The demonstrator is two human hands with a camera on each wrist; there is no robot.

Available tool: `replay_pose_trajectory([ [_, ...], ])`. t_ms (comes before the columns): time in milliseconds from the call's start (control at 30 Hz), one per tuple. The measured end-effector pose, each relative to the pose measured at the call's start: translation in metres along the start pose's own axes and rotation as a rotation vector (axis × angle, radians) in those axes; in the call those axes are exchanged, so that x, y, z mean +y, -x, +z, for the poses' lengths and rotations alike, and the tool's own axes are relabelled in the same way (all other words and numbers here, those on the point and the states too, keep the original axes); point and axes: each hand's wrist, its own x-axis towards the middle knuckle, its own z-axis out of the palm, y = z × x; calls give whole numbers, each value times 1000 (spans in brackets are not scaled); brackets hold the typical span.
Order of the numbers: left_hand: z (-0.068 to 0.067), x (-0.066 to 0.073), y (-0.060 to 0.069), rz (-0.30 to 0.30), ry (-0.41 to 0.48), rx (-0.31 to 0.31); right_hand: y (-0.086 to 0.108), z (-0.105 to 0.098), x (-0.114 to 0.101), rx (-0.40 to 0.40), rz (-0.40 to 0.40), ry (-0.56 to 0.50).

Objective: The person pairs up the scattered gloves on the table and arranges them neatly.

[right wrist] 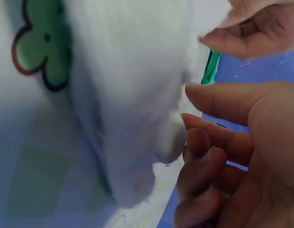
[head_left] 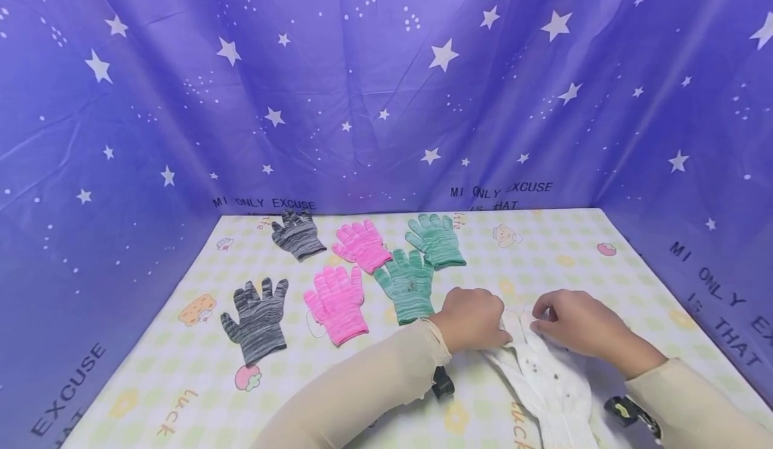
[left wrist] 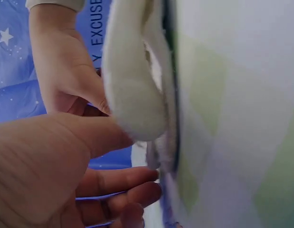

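A white knit glove (head_left: 552,382) with small dark marks lies on the table at the front right, its cuff toward me. My left hand (head_left: 471,320) pinches its far left part, and part of the fabric is hidden under that hand. At the glove's finger ends, my right hand (head_left: 582,325) has thumb and forefinger curled at the fabric. The left wrist view shows the left thumb (left wrist: 102,135) against a white glove finger (left wrist: 137,104). In the right wrist view the right fingertips (right wrist: 192,142) meet the edge of the white fabric (right wrist: 132,104).
Left of the hands lie two green gloves (head_left: 413,288), two pink gloves (head_left: 338,301) and two dark grey gloves (head_left: 260,321), fingers pointing away. A checked cloth (head_left: 199,382) covers the table. Purple star-patterned curtains (head_left: 350,86) stand behind and at both sides.
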Motion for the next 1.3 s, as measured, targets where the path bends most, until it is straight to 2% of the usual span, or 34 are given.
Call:
replay_pose_trajectory([
  [133,2,0,-2,15,-32,15,-2,3,1,18,-7,14],
  [500,-1,0,-4,62,77,18,0,8,-2,47,-15,16],
  [700,-4,0,-7,101,95,100,4,-4,-6,49,14,32],
  [967,-14,0,-23,124,36,194,2,-17,-2,89,31,66],
  [1100,-11,1,-32,122,15,192,-4,-10,4,96,45,78],
  [1300,0,2,-41,107,-25,154,-10,2,9,94,77,82],
])
